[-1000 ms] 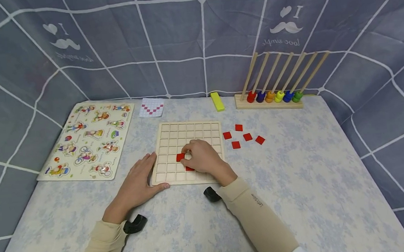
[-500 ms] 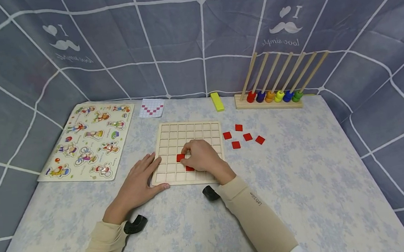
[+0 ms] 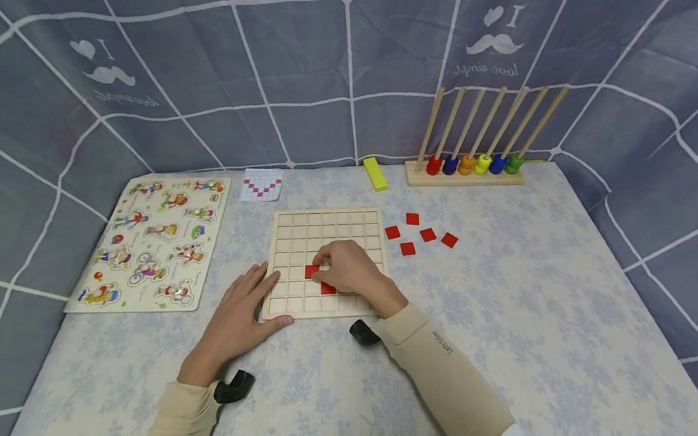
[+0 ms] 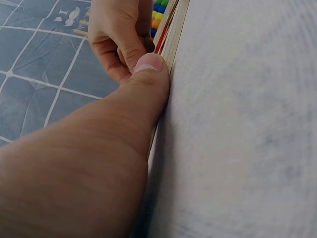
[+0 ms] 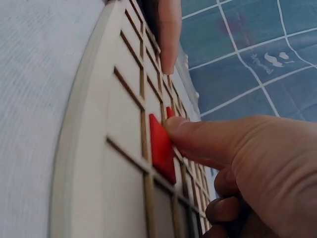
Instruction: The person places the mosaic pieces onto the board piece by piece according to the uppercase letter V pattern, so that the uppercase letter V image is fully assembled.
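A wooden grid board (image 3: 291,233) lies on the table. Two red square tiles sit diagonally on it: a nearer red tile (image 3: 327,288) and a farther red tile (image 3: 311,271). With thumb and curled fingers, my right hand (image 3: 350,270) pinches at the farther tile. In the right wrist view the thumb tip is beside that tile, while the nearer tile (image 5: 161,151) shows in front; the index fingertip is hidden. My left hand (image 3: 242,317) rests spread along the board's left edge, its thumb (image 4: 148,67) against the near edge.
Several loose red tiles (image 3: 428,235) lie right of the board. Behind it are a patterned paper card (image 3: 262,185) and a yellow block (image 3: 375,174). A peg stand with coloured beads (image 3: 465,179) is back right; a picture puzzle board (image 3: 152,249) lies left.
The left fingers have shifted slightly onto the board's left edge. My right hand stays at the same tile with barely any movement.
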A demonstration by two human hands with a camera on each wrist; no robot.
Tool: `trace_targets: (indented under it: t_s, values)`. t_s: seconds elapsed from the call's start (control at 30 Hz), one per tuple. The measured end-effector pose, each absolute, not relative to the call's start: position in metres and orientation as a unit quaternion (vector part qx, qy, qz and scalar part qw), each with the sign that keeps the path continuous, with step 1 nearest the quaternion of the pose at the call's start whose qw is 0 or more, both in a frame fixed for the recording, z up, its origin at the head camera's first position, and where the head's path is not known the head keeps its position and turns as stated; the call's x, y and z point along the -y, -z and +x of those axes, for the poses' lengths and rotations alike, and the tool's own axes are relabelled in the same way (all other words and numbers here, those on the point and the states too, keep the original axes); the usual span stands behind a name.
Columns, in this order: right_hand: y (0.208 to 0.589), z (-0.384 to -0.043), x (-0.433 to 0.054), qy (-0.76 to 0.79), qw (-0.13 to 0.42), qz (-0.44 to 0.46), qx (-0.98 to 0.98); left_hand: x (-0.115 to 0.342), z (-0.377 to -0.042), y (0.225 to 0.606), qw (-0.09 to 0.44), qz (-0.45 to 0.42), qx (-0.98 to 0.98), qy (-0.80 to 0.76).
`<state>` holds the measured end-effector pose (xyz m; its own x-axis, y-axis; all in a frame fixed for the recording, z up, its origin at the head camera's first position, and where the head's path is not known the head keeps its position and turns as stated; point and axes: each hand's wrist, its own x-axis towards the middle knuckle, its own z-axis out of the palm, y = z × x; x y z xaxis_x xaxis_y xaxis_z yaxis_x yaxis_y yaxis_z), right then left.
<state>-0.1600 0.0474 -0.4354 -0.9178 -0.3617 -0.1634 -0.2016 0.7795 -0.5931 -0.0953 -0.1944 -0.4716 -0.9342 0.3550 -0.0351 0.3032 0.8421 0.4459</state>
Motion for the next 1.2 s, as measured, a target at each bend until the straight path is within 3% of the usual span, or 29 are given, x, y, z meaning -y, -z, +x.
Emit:
trace_targets:
  t_s: [0.4,0.63,0.87,1.2]
  values:
    - [0.449,-0.160,-0.086,0.382,0.090,-0.179,-0.902,0.195,-0.097,0.474,0.056,0.179,-0.957,-0.223]
    - [0.449,-0.165,-0.168,0.407,0.033,-0.114,-0.905,0.197,-0.096,0.474,0.047,0.177,-0.956,-0.227]
    - [0.467,-0.158,-0.249,0.382,0.005,0.009,-0.924,0.197,-0.093,0.476,0.053,0.173,-0.957,-0.226]
    - [0.475,-0.151,-0.283,0.349,-0.007,0.061,-0.935,0.196,-0.094,0.474,0.053,0.174,-0.957,-0.225]
